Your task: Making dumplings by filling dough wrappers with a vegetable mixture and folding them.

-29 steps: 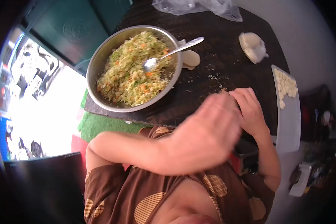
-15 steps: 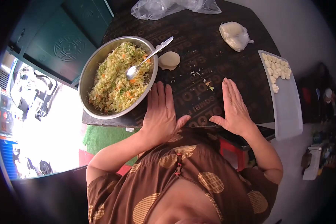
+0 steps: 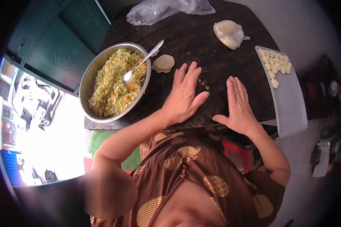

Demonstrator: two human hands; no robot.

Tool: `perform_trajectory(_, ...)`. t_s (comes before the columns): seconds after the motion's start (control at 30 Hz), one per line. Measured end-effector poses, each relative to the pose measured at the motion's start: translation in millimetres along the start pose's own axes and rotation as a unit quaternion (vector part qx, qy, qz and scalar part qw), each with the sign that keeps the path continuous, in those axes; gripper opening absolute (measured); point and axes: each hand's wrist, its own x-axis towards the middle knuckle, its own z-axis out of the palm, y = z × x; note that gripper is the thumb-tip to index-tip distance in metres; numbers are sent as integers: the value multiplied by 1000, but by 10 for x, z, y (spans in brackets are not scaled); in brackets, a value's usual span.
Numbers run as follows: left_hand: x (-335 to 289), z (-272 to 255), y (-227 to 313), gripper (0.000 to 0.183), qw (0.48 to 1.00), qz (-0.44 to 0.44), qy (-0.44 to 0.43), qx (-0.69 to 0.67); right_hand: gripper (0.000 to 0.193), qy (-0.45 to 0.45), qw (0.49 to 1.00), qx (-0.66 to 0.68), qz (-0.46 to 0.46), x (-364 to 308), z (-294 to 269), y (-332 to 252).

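My left hand [image 3: 183,93] lies flat on the dark table with its fingers stretched forward and thumb out, holding nothing. Small food crumbs [image 3: 204,83] lie just right of its fingertips. My right hand [image 3: 238,108] rests near the front edge, fingers straight and thumb apart, also without anything in it. Left of my left hand stands a steel bowl [image 3: 83,80] of chopped vegetable filling [image 3: 115,85]. A metal spoon [image 3: 129,77] lies in the filling, its handle over the rim. Beside the bowl is a small stack of round dough wrappers [image 3: 164,63].
A bag of wrappers [image 3: 230,34] sits toward the back right. At the right edge, a white tray [image 3: 290,108] carries rows of small pale dumplings [image 3: 275,63]. A crumpled clear plastic bag [image 3: 170,9] lies at the far edge. A red stool [image 3: 236,153] stands under the table.
My left hand has moved right and forward, from beside the bowl to the crumbs. My right hand stays nearly in place. The view has shifted slightly.
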Motion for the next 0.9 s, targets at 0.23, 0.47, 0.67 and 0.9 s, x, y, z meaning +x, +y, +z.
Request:
perform_trajectory(0.23, -168, -192, -6, 51, 998, 37, 42, -16, 123, -86, 992, -68, 55, -11, 9, -156)
perform_trajectory(0.47, -46, -131, 40, 48, 973, 214, 76, -40, 107, -32, 991, -128, 2, 660, 449, -235)
perform_trajectory(0.67, -102, -73, 0, 41, 965, 229, 76, -106, 92, 76, 997, -15, -24, 1286, 667, -66)
perform_trajectory(0.9, -90, -75, 5, 30, 973, 202, 62, -92, 54, 57, 998, 23, -27, 1871, 744, 125)
